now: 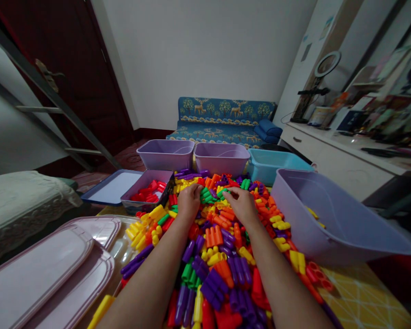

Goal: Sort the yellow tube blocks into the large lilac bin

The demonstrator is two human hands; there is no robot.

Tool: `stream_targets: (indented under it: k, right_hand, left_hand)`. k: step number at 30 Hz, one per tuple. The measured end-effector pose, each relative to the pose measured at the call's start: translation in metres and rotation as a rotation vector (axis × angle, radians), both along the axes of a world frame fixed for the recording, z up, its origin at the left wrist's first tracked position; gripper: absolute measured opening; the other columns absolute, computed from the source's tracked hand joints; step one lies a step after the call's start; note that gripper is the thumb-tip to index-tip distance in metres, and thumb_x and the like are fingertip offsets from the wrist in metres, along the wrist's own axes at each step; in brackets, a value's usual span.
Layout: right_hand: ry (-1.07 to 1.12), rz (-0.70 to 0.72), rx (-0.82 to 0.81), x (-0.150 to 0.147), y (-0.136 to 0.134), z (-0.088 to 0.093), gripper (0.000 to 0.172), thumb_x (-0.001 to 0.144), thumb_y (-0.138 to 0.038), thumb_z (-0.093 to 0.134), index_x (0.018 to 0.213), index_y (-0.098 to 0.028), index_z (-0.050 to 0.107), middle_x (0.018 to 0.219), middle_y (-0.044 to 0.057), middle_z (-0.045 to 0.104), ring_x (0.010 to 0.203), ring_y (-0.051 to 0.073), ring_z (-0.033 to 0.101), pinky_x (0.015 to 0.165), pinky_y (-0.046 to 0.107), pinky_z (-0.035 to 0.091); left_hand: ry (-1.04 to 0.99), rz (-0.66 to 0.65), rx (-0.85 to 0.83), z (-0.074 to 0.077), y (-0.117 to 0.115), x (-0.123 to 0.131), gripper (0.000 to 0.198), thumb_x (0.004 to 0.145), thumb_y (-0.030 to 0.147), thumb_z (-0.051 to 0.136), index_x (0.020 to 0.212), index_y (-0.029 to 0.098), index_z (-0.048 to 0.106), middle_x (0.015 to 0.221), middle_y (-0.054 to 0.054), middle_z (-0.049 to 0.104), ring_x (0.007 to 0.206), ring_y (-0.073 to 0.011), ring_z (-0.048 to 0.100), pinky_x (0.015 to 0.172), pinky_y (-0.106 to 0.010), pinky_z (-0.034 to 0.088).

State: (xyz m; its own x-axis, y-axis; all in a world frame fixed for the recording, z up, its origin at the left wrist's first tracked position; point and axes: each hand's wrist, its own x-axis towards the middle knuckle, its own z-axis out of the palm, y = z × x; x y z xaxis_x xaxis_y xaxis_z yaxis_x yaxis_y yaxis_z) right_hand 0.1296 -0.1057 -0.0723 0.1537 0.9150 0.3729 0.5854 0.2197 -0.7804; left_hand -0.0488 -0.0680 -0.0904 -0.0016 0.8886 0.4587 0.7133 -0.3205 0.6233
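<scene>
Your two forearms (154,269) reach over one heap of pieces (214,237) on the surface (366,292), right grip (241,203) pinching one green piece (222,193) at the heap's far half, left grip (189,198) impossible to read, near four purple bins (329,242), one blue bin (274,172), three pink lids (37,265).

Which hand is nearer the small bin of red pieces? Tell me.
Left. The left hand is over the pile of colored pieces, to the right of the small bin; the right hand is farther right.
</scene>
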Motion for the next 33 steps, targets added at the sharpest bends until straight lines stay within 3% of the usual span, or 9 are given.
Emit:
stream_targets:
  k: [5,11,17,23,26,29,33]
  right_hand:
    - [0.065,0.095,-0.004,-0.004,0.003,-0.005,0.031,0.077,-0.032,0.061,0.104,-0.018,0.069,0.084,0.006,0.072,0.076,0.02,0.067,0.071,0.031,0.052]
    - [-0.012,0.2,-0.01,-0.012,0.0,-0.004,0.023,0.075,-0.019,0.058,0.094,-0.022,0.071,0.088,0.004,0.073,0.08,0.018,0.068,0.077,0.032,0.052]
    - [0.073,0.102,0.061,-0.009,0.001,-0.003,0.019,0.076,-0.028,0.059,0.088,-0.018,0.068,0.082,0.005,0.071,0.073,0.019,0.065,0.072,0.032,0.051]
    - [0.116,0.105,0.047,-0.01,0.001,-0.004,0.014,0.073,-0.027,0.059,0.083,-0.018,0.064,0.079,0.004,0.069,0.072,0.018,0.065,0.07,0.031,0.051]
    - [0.215,0.077,0.059,-0.01,0.0,-0.003,0.023,0.074,-0.027,0.057,0.095,-0.018,0.062,0.078,0.002,0.066,0.067,0.016,0.064,0.065,0.029,0.052]
    - [0.302,0.057,0.065,-0.008,-0.001,0.001,0.036,0.077,-0.028,0.053,0.111,-0.019,0.06,0.073,0.0,0.064,0.055,0.014,0.061,0.056,0.026,0.05]
    - [0.378,-0.005,0.109,-0.004,-0.002,0.006,0.031,0.08,-0.03,0.051,0.103,-0.019,0.068,0.076,0.001,0.067,0.052,0.011,0.058,0.053,0.024,0.049]
  left_hand:
    - [-0.193,-0.135,0.016,0.0,-0.001,0.003,0.031,0.09,0.034,0.044,0.078,0.017,0.066,0.065,0.0,0.062,0.06,-0.0122,0.052,0.057,-0.022,0.037]
    - [-0.256,-0.192,0.008,-0.002,-0.001,0.005,0.024,0.087,0.029,0.049,0.082,0.015,0.068,0.074,-0.002,0.067,0.066,-0.0136,0.058,0.063,-0.022,0.043]
    - [-0.287,-0.096,0.033,-0.003,0.002,0.002,0.021,0.086,0.026,0.05,0.086,0.016,0.069,0.081,-0.005,0.071,0.074,-0.0169,0.063,0.069,-0.025,0.047]
    - [-0.172,-0.263,0.055,-0.005,0.001,0.005,0.02,0.085,0.023,0.052,0.086,0.016,0.07,0.083,-0.006,0.071,0.075,-0.0163,0.062,0.072,-0.026,0.047]
    - [-0.119,-0.339,0.072,-0.006,0.001,0.006,0.02,0.086,0.023,0.052,0.088,0.018,0.071,0.087,-0.006,0.071,0.081,-0.0164,0.063,0.076,-0.027,0.047]
    - [-0.109,-0.357,0.092,-0.004,-0.001,0.006,0.023,0.088,0.028,0.052,0.088,0.017,0.072,0.087,-0.006,0.07,0.081,-0.0163,0.063,0.076,-0.027,0.047]
    - [-0.149,-0.355,0.112,0.002,-0.008,0.008,0.029,0.089,0.036,0.051,0.082,0.017,0.071,0.079,-0.004,0.069,0.073,-0.0144,0.062,0.071,-0.024,0.045]
